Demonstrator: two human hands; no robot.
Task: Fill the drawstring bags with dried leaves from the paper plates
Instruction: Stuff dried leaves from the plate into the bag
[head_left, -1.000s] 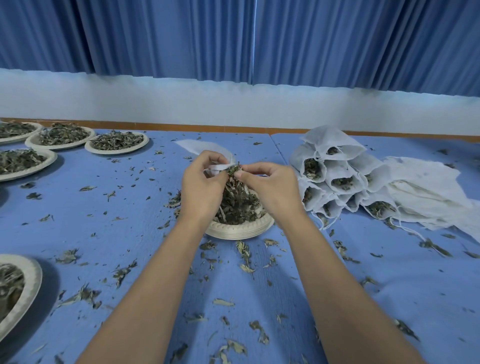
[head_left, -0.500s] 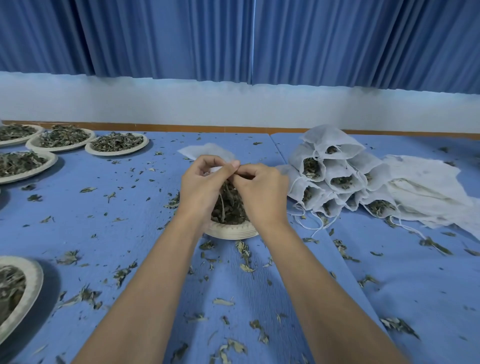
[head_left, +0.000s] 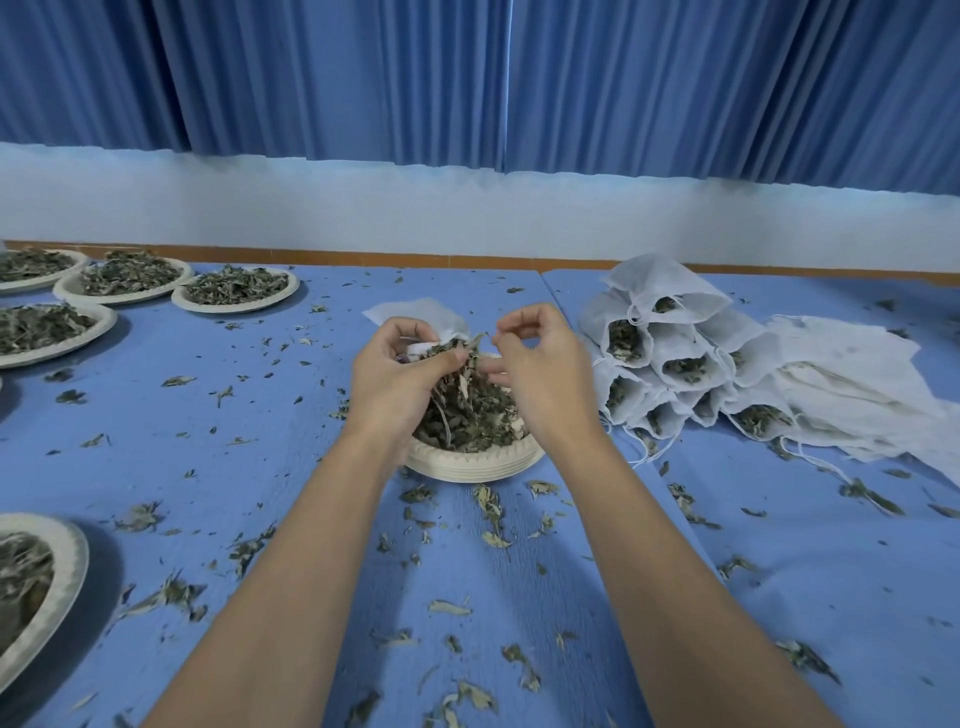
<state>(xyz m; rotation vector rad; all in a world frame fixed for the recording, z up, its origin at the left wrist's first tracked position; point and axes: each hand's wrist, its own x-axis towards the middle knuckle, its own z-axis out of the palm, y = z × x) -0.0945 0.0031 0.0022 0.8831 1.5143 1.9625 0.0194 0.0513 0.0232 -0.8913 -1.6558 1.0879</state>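
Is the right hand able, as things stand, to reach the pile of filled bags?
Probably yes. The pile of filled bags lies close to the right of the right hand, with nothing standing between them. Whether its fingers are free I cannot tell.

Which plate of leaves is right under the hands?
The middle paper plate below the left hand and right hand; the other plates sit far left.
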